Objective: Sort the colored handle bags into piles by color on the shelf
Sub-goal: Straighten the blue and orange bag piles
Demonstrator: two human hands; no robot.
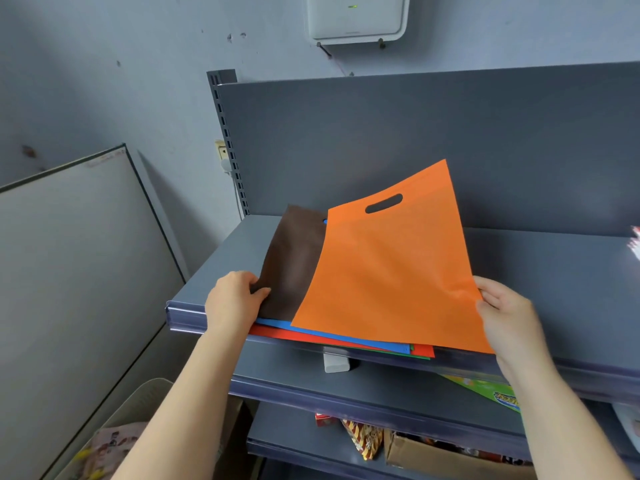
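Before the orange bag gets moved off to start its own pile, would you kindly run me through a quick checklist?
1. Right hand pinches the orange bag at its right edge: ok.
2. Bag lifted off the stack: partly; far end raised, near edge low over the stack.
3. Left hand holds the brown bag down: ok.
4. Only one orange bag picked up: cannot tell.
5. Bare shelf to the right for a new pile: ok.
6. Blue bag and red bag below lie undisturbed: ok.
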